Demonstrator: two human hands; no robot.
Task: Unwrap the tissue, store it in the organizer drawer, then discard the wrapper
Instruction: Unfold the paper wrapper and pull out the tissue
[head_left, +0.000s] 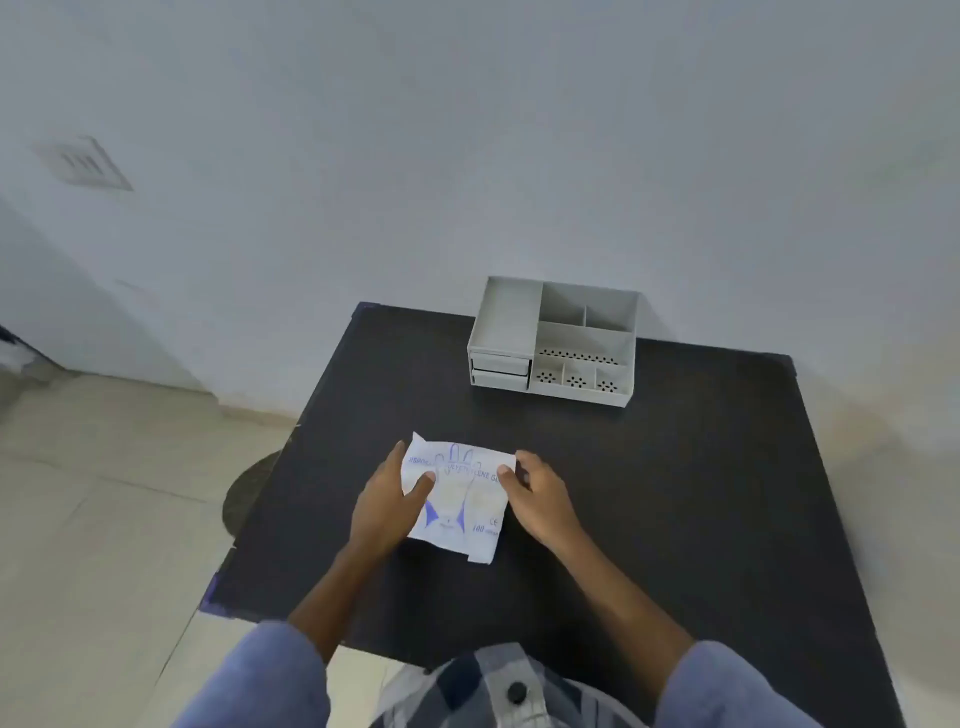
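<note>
A flat white wrapper (470, 506) with blue print lies on the black table (675, 493), near its middle. My left hand (387, 506) rests on the wrapper's left side, thumb pressed onto its face. My right hand (537, 493) pinches the wrapper's upper right corner between thumb and fingers. The tissue itself is not visible. A grey desk organizer (556, 340) stands at the table's far edge against the wall, with two small shut drawers (500, 370) on its lower left front and open compartments on top.
The table stands against a white wall (467, 156). A tiled floor (104, 493) lies to the left, with a dark round shape (249, 493) beside the table's left edge. A wall plate (83, 163) sits at the upper left.
</note>
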